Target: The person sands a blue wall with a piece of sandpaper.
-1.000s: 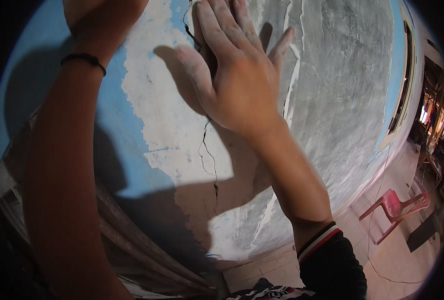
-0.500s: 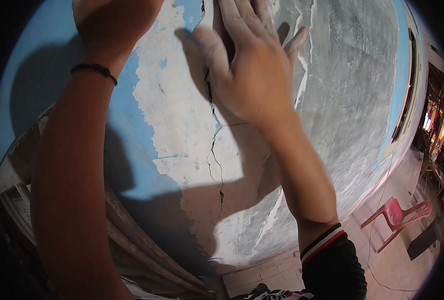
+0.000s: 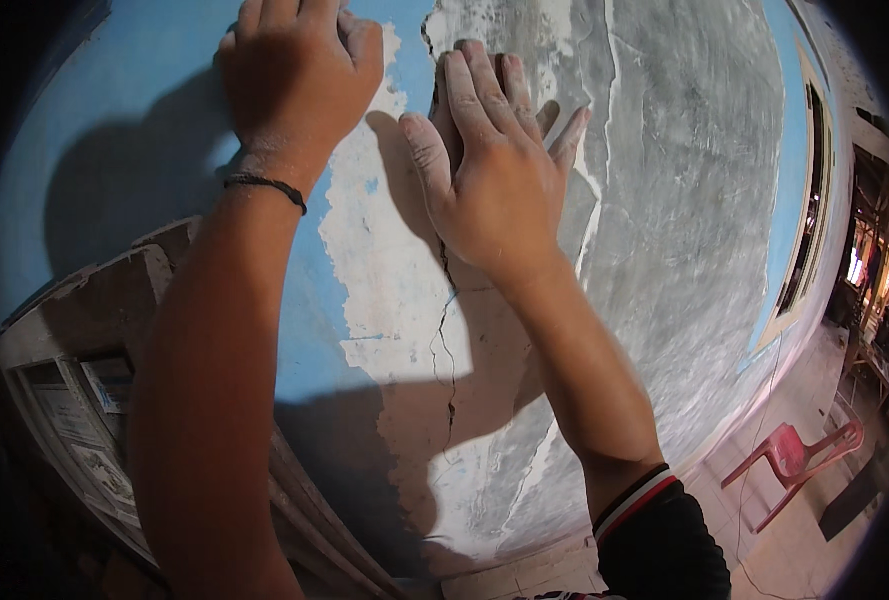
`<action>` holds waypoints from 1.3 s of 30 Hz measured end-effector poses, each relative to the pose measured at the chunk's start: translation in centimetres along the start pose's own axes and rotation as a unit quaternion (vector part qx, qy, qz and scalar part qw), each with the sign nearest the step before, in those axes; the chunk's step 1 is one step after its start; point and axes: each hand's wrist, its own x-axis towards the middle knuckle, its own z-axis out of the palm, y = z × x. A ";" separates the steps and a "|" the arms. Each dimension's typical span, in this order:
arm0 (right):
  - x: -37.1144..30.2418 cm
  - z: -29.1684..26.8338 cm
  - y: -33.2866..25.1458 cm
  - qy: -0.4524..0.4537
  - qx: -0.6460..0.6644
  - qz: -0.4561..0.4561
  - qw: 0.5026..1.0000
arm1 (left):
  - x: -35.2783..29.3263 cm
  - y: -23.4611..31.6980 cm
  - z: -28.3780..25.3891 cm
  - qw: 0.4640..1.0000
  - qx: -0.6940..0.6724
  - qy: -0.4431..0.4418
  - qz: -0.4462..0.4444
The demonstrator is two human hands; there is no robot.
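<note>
The wall [image 3: 685, 180] in front of me has blue paint, a bare whitish strip and grey plaster side by side. My right hand [image 3: 500, 165] lies against it with fingers outstretched and thumb apart, over the upper part of a dark jagged crack [image 3: 443, 335]. Pale dust coats those fingers, and nothing shows in the hand. At upper left, my left hand [image 3: 305, 80] is raised in front of the blue paint [image 3: 155, 120], its fingers bent and the thumb drawn in. The top edge cuts off its fingertips, so anything held there is hidden. A dark cord band circles the left wrist.
A pale frame with glass panes [image 3: 95, 400] stands at lower left, beside a brownish hanging curtain [image 3: 315, 520]. A red plastic chair [image 3: 790, 455] is on the tiled floor at right, with a thin cable [image 3: 755, 455] near it. A window [image 3: 810, 200] opens in the wall farther right.
Both hands appear lower in the picture, and the view has shifted. The left hand is farther right and shows more fully. The right hand stays spread on the wall over the crack.
</note>
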 end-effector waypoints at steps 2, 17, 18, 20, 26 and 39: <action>-0.6 -0.8 -1.0 -0.043 0.007 0.024 0.999 | -0.4 -0.8 0.3 1.000 0.027 -0.005 0.005; -3.7 -2.2 -2.8 -0.072 -0.002 0.011 0.997 | -2.1 0.1 -0.9 1.000 -0.011 -0.005 0.002; -5.3 -2.8 -2.7 -0.092 -0.013 0.007 0.996 | -2.1 0.1 -1.0 1.000 -0.009 -0.006 0.001; -5.8 -3.0 -2.2 -0.118 -0.033 -0.002 0.992 | -1.9 0.1 -0.9 1.000 -0.007 -0.002 -0.001; -0.4 -1.0 -1.5 -0.056 -0.044 -0.018 0.997 | -1.6 0.7 -0.7 0.999 -0.024 0.025 0.006; 0.4 -1.0 -1.3 -0.047 -0.055 -0.033 0.997 | -1.9 0.7 -0.9 0.999 -0.025 0.017 -0.012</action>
